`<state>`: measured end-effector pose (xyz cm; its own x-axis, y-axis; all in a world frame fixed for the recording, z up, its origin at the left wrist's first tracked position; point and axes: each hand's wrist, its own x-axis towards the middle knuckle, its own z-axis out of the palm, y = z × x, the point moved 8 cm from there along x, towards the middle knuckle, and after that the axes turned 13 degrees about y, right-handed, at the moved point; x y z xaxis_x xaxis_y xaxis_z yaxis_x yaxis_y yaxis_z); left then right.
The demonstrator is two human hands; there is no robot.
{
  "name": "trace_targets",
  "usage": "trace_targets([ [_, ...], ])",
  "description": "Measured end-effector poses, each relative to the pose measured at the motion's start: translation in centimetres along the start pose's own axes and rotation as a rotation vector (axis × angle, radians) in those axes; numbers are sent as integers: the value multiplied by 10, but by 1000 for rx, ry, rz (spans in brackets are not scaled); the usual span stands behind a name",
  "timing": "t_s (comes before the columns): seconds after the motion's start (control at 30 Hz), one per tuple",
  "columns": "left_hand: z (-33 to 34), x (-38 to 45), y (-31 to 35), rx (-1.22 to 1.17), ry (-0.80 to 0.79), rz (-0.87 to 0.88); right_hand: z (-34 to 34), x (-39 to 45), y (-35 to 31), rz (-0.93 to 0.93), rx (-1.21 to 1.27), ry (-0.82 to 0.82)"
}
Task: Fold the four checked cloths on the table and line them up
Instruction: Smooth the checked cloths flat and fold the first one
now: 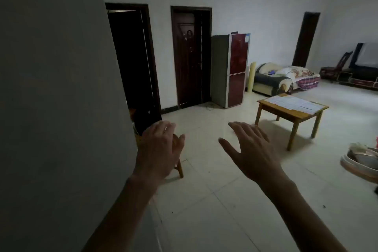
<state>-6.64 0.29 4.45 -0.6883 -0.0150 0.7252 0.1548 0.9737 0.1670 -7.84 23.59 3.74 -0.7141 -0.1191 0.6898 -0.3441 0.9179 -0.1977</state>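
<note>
Two bare forearms are stretched forward from the bottom edge, backs of the hands facing up. At about 7 o'clock from the centre, the left hand (158, 149) is held in the air with fingers (163, 127) straight and loosely spread, nothing gripped. At about 5 o'clock, the right hand (252, 153) is likewise raised with fingers (248, 129) extended and the thumb splayed out, nothing gripped. A grey wall (57, 98) fills the whole 9 o'clock side. Behind the left hand, part of a small wooden stool (180, 168) can be seen on the pale tiled floor (221, 200).

At 3 o'clock, well apart from both hands, a low wooden counter (286, 113) stands on the floor. Pale checked cloths (294, 102) are spread flat across its top; their number cannot be told at this range.

At 12 o'clock, two dark doorways are set in a white wall, with a red and grey fridge (230, 69) to their right. Further toward 2 o'clock, a sofa (272, 80) piled with bedding is placed against the far wall. At 4 o'clock, a heap of shallow round objects (360, 159) lies at the frame's edge.
</note>
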Motion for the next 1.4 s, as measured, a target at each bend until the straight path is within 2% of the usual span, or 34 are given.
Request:
trace_targets([
  [0.33, 26, 8, -16, -23, -3, 7, 22, 11, 0, -22, -4, 27],
  [0.53, 72, 33, -4, -43, -25, 25, 48, 34, 31, -17, -34, 21],
  [1.17, 290, 176, 105, -53, -75, 72, 141, 163, 242, -12, -132, 97],
  [1.4, 359, 226, 136, -68, -71, 114, 168, 202, 314, 56, -162, 122],
])
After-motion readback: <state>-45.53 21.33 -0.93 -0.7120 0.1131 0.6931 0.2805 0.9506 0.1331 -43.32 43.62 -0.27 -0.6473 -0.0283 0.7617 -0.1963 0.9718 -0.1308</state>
